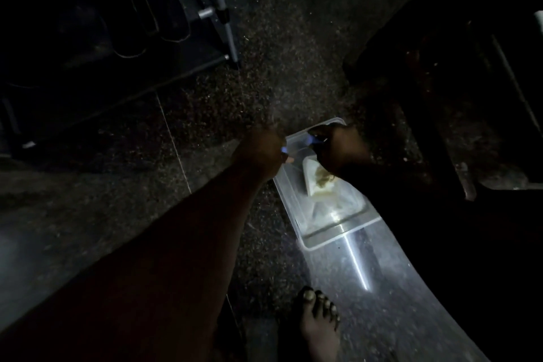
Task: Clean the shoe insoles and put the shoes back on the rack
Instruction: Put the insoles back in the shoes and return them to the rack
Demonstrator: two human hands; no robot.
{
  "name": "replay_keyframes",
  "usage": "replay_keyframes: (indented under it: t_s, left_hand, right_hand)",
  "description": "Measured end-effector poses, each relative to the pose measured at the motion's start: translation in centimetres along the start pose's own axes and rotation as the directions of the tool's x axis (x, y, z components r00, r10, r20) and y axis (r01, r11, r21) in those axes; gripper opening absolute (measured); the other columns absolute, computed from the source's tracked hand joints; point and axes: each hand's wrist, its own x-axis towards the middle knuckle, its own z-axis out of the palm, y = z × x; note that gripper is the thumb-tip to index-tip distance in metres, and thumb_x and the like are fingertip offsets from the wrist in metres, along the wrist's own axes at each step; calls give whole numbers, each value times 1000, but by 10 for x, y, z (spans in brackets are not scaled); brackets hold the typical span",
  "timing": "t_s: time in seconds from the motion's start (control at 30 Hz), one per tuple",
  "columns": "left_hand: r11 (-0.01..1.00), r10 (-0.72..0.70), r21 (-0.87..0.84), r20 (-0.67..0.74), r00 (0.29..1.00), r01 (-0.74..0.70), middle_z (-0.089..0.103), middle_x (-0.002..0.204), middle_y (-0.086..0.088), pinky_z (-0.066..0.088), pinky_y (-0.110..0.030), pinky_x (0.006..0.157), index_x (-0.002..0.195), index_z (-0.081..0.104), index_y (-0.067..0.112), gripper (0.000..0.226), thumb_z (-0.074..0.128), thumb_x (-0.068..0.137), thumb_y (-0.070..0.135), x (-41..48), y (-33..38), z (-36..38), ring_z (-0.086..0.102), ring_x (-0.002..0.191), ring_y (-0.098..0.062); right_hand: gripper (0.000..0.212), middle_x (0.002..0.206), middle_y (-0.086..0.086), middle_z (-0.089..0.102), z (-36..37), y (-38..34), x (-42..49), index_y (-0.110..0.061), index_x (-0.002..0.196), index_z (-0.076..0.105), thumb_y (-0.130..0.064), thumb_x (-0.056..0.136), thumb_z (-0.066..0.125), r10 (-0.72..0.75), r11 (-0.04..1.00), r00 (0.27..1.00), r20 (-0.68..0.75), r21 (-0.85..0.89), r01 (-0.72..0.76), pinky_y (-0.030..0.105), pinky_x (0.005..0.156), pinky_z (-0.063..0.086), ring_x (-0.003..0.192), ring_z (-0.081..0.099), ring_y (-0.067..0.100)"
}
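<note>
The left forearm [176, 244] crosses the lower frame above a bare foot [317, 323] planted on the speckled floor [205, 114]. The stance is a reach down from standing. The left hand [264, 148] meets the near rim of a clear plastic tub [286, 194], a placement that would steady it, while the right hand [338, 150] hangs over its far end. In this darkness it cannot be told whether either hand is spread, curled or pinching anything. Inside the tub lies a white pad [313, 188] with a greenish stain, probably the cleaning cloth, kept in the tub so any wet stays contained. No insole can be made out. Dim shoes [88, 35] sit on the rack [219, 12] at upper left, well apart from the tub.
</note>
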Motion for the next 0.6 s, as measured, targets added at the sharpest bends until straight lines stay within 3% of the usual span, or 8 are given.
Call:
replay_keyframes:
  t_s: [0.07,0.13,0.23,0.33,0.4,0.5,0.53,0.6]
  left_hand:
    - [995,35,92,17,999,-36,71,76,-23,61,-52,70,77,75,-3,27,61,72,19,5,-17,34,70,72,-42]
    - [963,55,266,-17,998,-49,69,84,-25,59,-55,75,88,73,-3,28,52,81,16,0,-5,36,68,81,-47]
    - [927,-68,367,-27,997,73,70,103,-17,55,-48,80,120,63,8,27,58,95,18,0,20,26,68,95,-39]
    - [894,-31,447,-31,999,42,65,115,-14,53,-45,86,130,56,12,33,60,98,22,8,19,36,67,104,-34]
    - [876,16,483,-24,1000,-2,67,101,-14,55,-42,75,115,65,11,27,70,90,19,9,14,41,69,89,-32]
    - [835,80,549,-68,995,-29,63,70,-8,50,-31,51,77,69,14,13,81,72,19,11,1,55,64,58,-26]
    - [823,92,567,-69,993,-37,63,69,-7,49,-30,51,73,68,16,10,76,76,22,10,1,57,63,58,-25]
    - [804,150,590,-78,986,-76,63,71,-4,50,-31,55,75,69,19,24,51,87,28,9,-1,62,64,65,-26]
  right_hand:
    - [31,112,14,72,4,7,-2,-18,114,77,-12,85,72,-23,998,999,46,-59,25,37,88,50,103,68,35]
    - [28,108,15,71,7,13,-2,-13,112,73,-12,84,71,-35,997,999,10,-67,35,38,82,51,98,68,37]
    - [18,98,18,71,11,16,1,-5,96,67,-12,82,75,-42,998,997,-63,-56,39,40,75,52,89,68,40]
    - [11,99,17,70,19,18,9,-8,88,72,-12,79,77,-49,998,998,-43,-49,47,39,77,54,90,67,37]
    - [9,101,13,71,26,19,12,-13,88,75,-15,79,76,-59,996,998,-3,-64,58,34,80,52,93,67,33]
    - [12,96,13,74,37,18,16,-12,90,75,-19,81,75,-69,994,998,9,-90,69,35,78,52,92,69,34]
    - [15,93,14,75,40,17,16,-11,92,74,-23,82,75,-66,992,998,-6,-108,65,37,75,53,89,70,36]
    - [23,85,14,74,44,14,19,-12,92,71,-33,84,72,-47,986,998,-40,-162,40,39,66,55,80,70,37]
